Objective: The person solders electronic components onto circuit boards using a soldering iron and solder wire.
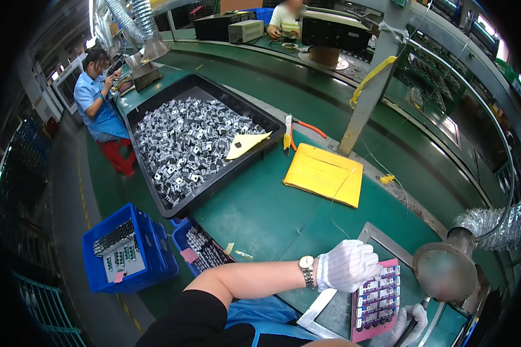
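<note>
My left hand, in a white striped glove with a watch at the wrist, is closed over the upper left of a purple circuit board panel. A thin solder wire runs down into it from above; its end is hidden by the fingers. Rows of small parts cover the panel, which lies on a pink board inside a metal frame. At the panel's lower right, my gloved right hand grips the dark handle of a soldering iron. The iron's tip is hard to make out.
A black tray heaped with small metal-and-black parts stands ahead left. Nearby lie a yellow pad and orange-handled pliers. Blue bins stand left. A metal fume hood hangs close right; a post rises beyond. Two people sit farther off.
</note>
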`<state>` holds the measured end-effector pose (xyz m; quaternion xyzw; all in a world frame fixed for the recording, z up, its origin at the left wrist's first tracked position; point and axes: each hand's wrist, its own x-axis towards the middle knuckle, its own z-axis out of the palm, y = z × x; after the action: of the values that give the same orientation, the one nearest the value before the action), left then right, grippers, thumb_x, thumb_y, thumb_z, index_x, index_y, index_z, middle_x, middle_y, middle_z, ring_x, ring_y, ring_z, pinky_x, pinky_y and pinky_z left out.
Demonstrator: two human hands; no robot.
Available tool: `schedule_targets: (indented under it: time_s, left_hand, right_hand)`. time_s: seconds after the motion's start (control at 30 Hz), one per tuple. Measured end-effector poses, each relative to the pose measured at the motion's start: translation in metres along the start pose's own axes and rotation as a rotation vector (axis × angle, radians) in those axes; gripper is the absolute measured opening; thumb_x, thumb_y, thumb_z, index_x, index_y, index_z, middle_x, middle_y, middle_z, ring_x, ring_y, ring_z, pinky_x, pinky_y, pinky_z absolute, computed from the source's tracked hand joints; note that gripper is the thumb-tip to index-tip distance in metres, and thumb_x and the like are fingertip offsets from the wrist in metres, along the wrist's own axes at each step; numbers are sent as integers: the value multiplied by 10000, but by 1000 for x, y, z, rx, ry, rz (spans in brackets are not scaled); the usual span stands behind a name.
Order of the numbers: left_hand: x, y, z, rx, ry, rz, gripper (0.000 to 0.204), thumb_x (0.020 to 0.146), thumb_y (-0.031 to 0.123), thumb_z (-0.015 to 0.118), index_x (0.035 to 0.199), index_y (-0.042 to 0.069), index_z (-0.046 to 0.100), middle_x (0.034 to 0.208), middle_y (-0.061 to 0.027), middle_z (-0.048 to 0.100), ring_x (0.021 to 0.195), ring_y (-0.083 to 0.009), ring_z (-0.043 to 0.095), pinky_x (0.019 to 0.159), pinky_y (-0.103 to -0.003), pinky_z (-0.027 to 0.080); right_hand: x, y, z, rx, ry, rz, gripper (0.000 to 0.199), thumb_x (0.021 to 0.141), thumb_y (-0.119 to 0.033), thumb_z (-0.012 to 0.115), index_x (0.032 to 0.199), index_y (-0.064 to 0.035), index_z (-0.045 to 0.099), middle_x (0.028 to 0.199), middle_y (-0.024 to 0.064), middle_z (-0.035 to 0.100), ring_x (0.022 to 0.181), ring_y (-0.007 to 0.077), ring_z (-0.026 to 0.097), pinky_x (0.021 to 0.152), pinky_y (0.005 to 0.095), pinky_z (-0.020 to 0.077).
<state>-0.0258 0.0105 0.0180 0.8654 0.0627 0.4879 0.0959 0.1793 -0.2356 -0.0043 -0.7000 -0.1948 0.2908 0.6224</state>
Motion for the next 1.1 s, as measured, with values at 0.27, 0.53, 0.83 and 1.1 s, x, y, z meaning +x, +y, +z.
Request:
schedule_targets:
  time_s: [0.27,0.53,0.83,1.1]
  left_hand:
    - [-6,2,0,-44,-41,15,165,779,186,679,904,78,668,739,-19,550,648,-195,538,540,-344,418]
    - [-3,2,-1,-49,-102,40,213,741,178,667,923,67,669,720,-19,526,632,-200,526,537,-345,419]
    - [-1,0,1,-74,-88,71,272,721,163,668,969,51,667,741,-21,551,645,-199,544,544,-343,427]
    - [-4,10,-2,-44,-36,90,258,712,178,683,932,43,679,710,-10,535,614,-178,531,517,-331,408]
  right_hand:
    - [2,1,23,-329,-13,-1019,471,911,-273,654,1280,-13,518,1171,175,570,1106,299,545,945,489,451]
    - [-15,-34,57,-397,-118,-509,281,887,97,584,1142,-20,596,1158,140,605,1087,246,590,922,384,544]
    - [-8,-21,47,-414,-107,-666,202,900,92,591,1074,-3,631,995,142,646,937,238,644,840,375,563]
    - [-12,-12,42,-487,-50,-922,173,901,6,605,1067,-13,647,988,155,658,905,240,648,821,373,548]
